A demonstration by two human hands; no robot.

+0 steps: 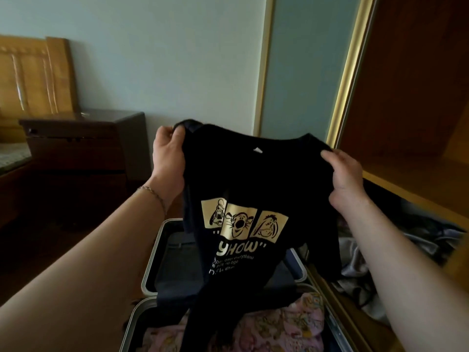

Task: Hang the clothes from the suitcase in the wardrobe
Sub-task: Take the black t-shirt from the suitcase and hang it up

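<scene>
A black T-shirt (256, 174) with a gold cartoon print hangs in the air in front of me, held up by its shoulders. My left hand (168, 153) grips the left shoulder and my right hand (342, 171) pinches the right shoulder. Its hem trails down into the open suitcase (149, 270) on the floor below, where a pink patterned garment (284, 323) lies. The open wardrobe (411, 97) with wooden inside walls stands at the right. No hanger is visible.
A dark wooden nightstand (83, 148) stands against the wall at left, with a wooden headboard (35, 77) behind it. Grey crumpled clothes (396, 252) lie on the wardrobe's bottom at right. A gold door frame (347, 80) edges the wardrobe.
</scene>
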